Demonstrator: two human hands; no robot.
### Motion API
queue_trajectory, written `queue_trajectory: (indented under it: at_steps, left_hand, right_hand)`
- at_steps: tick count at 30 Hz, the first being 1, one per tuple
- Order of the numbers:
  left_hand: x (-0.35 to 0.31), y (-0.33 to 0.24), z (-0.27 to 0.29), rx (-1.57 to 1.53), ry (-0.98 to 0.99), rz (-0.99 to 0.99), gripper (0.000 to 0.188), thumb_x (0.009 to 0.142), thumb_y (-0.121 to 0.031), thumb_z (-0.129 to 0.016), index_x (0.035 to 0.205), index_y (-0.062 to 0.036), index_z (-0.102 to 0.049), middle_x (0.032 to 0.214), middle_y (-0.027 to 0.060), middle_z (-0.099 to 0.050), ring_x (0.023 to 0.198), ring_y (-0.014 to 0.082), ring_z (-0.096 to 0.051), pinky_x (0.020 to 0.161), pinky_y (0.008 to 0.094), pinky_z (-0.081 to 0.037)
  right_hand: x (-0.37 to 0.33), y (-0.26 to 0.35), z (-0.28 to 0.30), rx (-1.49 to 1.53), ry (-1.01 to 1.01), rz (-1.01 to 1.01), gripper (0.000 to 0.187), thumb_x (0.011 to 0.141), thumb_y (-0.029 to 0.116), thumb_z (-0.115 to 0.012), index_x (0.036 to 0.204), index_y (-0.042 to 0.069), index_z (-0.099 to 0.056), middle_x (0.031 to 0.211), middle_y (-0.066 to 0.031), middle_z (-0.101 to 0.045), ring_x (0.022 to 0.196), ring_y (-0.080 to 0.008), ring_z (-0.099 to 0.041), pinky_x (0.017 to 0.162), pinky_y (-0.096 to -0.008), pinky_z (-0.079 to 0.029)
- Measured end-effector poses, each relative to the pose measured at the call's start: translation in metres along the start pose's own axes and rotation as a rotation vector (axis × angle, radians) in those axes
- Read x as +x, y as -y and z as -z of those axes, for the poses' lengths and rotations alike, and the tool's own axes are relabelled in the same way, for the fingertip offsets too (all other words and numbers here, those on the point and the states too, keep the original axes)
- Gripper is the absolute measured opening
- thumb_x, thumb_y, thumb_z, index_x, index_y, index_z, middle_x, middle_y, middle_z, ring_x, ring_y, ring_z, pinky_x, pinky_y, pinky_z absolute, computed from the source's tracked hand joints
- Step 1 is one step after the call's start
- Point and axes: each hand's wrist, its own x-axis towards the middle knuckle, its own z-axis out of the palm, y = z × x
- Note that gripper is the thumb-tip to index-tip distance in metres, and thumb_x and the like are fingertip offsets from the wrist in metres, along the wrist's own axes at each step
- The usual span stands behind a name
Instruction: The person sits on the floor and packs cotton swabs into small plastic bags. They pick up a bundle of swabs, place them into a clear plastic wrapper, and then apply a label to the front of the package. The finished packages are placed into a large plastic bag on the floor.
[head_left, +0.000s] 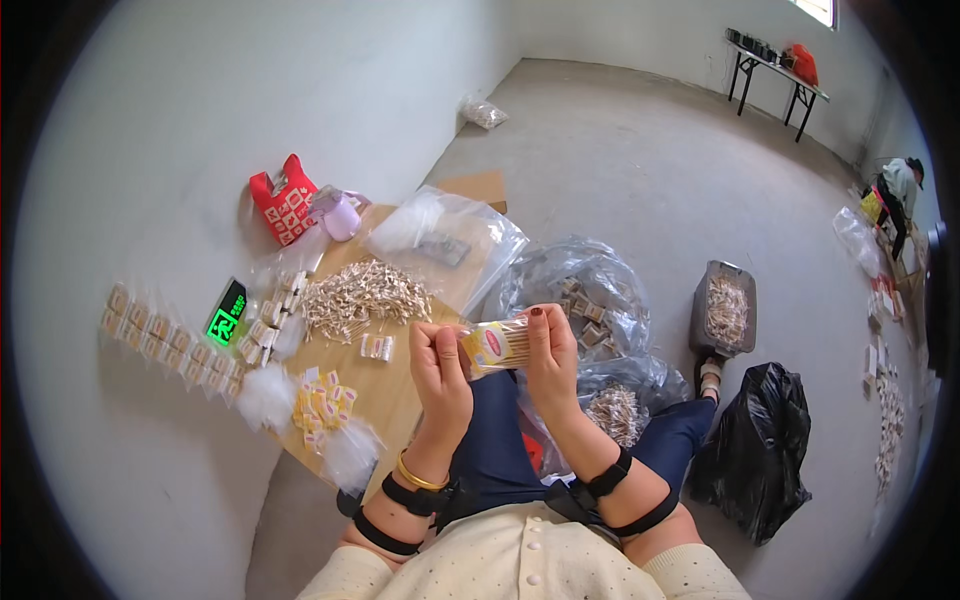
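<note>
A clear pack of cotton swabs (495, 347) with a yellow label is stretched level between my hands, above my lap. My left hand (441, 375) pinches its left end, thumb on top. At the other end my right hand (552, 350) grips it, its thumb near the upper edge. On the wooden table (385, 400) to the left lies a loose heap of cotton swabs (365, 300). A small bundle of swabs (377, 347) rests just left of my left hand. Nearer to me are scattered yellow labels (322, 405) and thin clear bags (352, 455).
Filled packs (165, 340) line up at far left near a green sign (226, 312). A purple jug (338, 215) and red bag (284, 203) stand behind. Ahead is a large clear sack (615, 275); a grey bin (724, 307) and black bag (757, 450) are right. A person (897, 195) bends far right.
</note>
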Motion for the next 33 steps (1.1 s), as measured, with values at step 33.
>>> queue_trajectory:
  at_steps: [33]
  left_hand:
    - [-0.007,0.026,0.037,-0.214,0.182,0.374,0.016,0.094,-0.024,-0.065,0.092,-0.0098,-0.057,0.086,0.0019,-0.065,0.073,0.0091,-0.063,0.064,0.0241,-0.052]
  right_hand:
    - [-0.002,-0.028,0.163,-0.043,-0.352,0.005,0.023,0.103,0.025,-0.051,0.086,0.008,-0.052,0.072,0.0064,-0.050,0.063,-0.0007,-0.043,0.053,-0.0204,-0.038]
